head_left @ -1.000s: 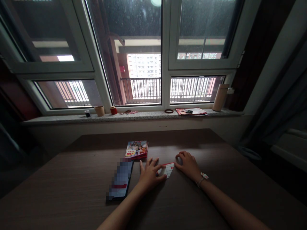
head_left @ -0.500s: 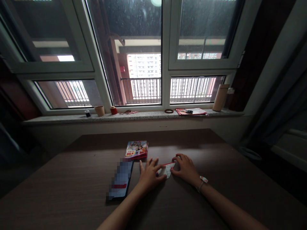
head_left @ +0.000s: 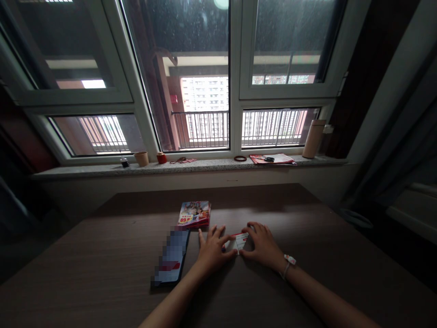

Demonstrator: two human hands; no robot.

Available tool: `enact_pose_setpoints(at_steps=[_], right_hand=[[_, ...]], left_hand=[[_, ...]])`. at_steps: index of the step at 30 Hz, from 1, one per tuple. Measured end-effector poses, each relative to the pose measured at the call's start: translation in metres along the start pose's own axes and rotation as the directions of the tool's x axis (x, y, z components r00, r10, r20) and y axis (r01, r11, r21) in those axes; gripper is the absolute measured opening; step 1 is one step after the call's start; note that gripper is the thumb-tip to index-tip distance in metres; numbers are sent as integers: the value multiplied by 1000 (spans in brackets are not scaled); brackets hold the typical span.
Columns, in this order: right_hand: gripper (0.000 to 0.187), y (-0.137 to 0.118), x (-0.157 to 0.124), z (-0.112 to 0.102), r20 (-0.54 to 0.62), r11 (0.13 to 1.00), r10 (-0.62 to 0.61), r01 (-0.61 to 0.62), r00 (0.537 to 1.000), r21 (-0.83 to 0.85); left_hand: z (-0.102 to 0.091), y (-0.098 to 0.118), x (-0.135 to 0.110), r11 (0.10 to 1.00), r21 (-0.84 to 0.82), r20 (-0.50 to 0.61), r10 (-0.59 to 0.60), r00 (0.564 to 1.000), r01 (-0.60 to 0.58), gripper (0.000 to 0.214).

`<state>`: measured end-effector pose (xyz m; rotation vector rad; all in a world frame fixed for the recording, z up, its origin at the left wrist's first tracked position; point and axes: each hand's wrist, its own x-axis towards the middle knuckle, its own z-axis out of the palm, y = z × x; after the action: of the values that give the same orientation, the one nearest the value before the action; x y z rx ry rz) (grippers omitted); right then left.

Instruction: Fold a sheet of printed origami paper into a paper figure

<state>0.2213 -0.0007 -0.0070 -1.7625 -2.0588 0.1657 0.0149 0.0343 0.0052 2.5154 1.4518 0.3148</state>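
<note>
A small folded piece of paper (head_left: 240, 241), white with a red edge, lies on the brown table between my hands. My left hand (head_left: 213, 248) grips its left side with thumb and index finger, the other fingers spread on the tabletop. At the right side, my right hand (head_left: 263, 243) has its thumb at the near corner and its fingers at the far edge. Parts of the paper are covered by my fingers. A bracelet with a pale charm (head_left: 289, 259) is on my right wrist. Left of my left hand lies a phone (head_left: 172, 257) with its screen lit.
A stack of printed leaflets (head_left: 194, 213) sits beyond the phone. Along the granite windowsill (head_left: 211, 166) stand a paper cup (head_left: 141, 158), a small red jar (head_left: 161, 158), a dark bracelet (head_left: 240, 158), scissors (head_left: 269, 159) on papers, and a tan flask (head_left: 313, 140).
My right thumb has moved down and left along the paper to its near corner, and the right side now looks pressed flatter. My left hand has barely moved.
</note>
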Motion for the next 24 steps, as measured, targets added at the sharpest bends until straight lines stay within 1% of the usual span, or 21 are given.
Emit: enact_pose_setpoints(at_steps=[4, 9, 13, 19, 24], right_hand=[[66, -1, -1, 1, 2, 1000, -2, 2, 1000, -12], [69, 1, -3, 0, 16, 1000, -7, 7, 1000, 16], [61, 2, -3, 0, 1, 1000, -1, 1, 1000, 20], [61, 0, -2, 3, -54, 1000, 0, -2, 999, -25], [48, 0, 1, 2, -100, 1000, -7, 4, 995, -30]], left_hand=[[2, -1, 1, 1000, 0, -4, -4, 1000, 4, 42], [4, -4, 1, 1000, -4, -7, 7, 1000, -7, 42], [4, -5, 1, 1000, -14, -18, 11, 1000, -12, 40], [1, -2, 1, 1000, 1, -4, -3, 1000, 3, 42], [0, -1, 1, 1000, -9, 10, -7, 1000, 7, 41]])
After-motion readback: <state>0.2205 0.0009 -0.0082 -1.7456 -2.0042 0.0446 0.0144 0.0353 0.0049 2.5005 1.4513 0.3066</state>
